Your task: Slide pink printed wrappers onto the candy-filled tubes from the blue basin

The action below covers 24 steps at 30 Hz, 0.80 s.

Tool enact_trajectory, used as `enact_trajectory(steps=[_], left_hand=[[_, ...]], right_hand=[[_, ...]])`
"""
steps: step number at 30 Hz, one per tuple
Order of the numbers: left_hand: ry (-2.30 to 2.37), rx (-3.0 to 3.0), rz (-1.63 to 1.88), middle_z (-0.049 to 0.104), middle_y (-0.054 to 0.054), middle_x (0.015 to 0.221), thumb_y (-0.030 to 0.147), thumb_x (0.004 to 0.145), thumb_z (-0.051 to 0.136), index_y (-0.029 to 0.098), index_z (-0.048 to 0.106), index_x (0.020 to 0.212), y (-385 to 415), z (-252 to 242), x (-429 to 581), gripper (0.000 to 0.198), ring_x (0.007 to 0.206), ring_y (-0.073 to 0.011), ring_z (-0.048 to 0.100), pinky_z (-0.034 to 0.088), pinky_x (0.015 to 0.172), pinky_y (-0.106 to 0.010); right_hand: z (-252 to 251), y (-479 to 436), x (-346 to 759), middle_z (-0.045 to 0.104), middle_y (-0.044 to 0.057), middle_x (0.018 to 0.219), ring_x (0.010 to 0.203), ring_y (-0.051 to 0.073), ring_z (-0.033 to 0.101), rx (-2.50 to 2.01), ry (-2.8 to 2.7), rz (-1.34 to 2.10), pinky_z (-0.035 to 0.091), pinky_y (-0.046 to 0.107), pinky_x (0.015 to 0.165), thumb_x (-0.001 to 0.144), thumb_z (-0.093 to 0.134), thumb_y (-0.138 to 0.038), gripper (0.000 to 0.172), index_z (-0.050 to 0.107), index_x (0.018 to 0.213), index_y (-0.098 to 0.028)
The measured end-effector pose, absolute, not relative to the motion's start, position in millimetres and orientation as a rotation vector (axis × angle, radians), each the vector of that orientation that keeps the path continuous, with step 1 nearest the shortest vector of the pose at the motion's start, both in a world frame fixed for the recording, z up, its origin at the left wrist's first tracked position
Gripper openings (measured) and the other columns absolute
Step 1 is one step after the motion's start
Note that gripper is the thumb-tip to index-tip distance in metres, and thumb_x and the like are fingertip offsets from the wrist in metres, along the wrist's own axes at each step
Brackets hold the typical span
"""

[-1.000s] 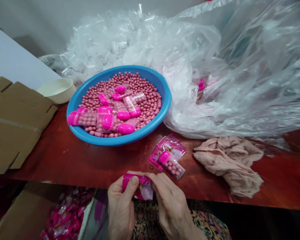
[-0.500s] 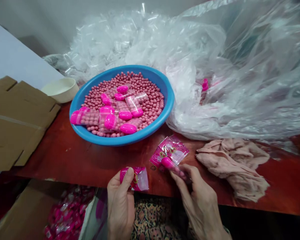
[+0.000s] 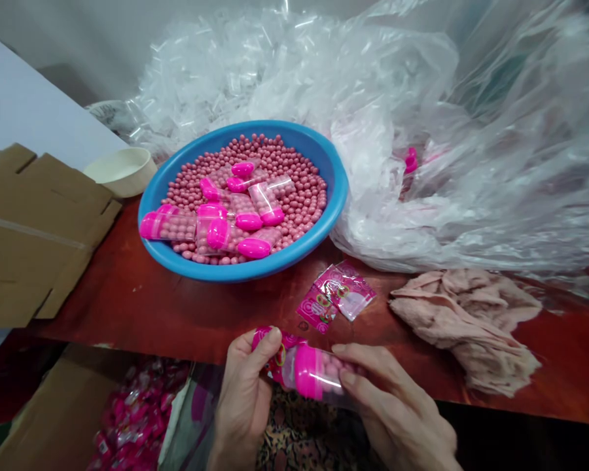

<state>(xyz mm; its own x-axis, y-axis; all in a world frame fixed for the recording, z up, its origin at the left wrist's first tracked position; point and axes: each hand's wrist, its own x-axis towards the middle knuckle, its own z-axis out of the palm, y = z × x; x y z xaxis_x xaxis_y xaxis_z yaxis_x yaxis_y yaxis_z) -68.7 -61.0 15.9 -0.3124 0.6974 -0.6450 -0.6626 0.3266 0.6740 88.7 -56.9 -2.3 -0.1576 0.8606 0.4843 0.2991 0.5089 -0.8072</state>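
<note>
Between thumb and fingers, my left hand [image 3: 248,392] pinches a pink printed wrapper [image 3: 276,356]. My right hand [image 3: 397,399] grips a clear tube [image 3: 331,374] of pink balls by its clear end. The tube's bright pink cap points left and meets the wrapper's open-looking right end; whether it is inside, I cannot tell. Just beyond my hands, more pink wrappers [image 3: 336,294] lie overlapping on the red table. A blue basin [image 3: 245,271] holds loose pink balls [image 3: 299,190] with several capped tubes [image 3: 255,247] on top.
A crumpled beige cloth [image 3: 466,320] lies at the right on the red table [image 3: 177,320]. Clear plastic bags [image 3: 397,98] fill the back. Cardboard [image 3: 34,235] and a white bowl [image 3: 122,171] are at the left. Below the table edge, a box holds pink wrapped items [image 3: 137,418].
My right hand has turned the tube and brought it left, down to the wrapper. My left hand has moved slightly right with the wrapper. The view has shifted a little.
</note>
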Motion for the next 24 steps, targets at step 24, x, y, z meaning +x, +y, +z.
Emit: enact_trajectory(steps=[24], left_hand=[[1.198, 0.358, 1.121, 0.059, -0.001, 0.048, 0.041, 0.048, 0.083, 0.011, 0.07, 0.057, -63.4, 5.2, -90.2, 0.034, 0.039, -0.0077, 0.047, 0.042, 0.031, -0.017]], right_hand=[[-14.1, -58.2, 103.0, 0.063, 0.004, 0.092, 0.079, 0.012, 0.064, -0.965, -1.892, 0.662, 0.056, 0.018, 0.07, 0.087, 0.055, -0.011, 0.017, 0.065, 0.095, -0.022]])
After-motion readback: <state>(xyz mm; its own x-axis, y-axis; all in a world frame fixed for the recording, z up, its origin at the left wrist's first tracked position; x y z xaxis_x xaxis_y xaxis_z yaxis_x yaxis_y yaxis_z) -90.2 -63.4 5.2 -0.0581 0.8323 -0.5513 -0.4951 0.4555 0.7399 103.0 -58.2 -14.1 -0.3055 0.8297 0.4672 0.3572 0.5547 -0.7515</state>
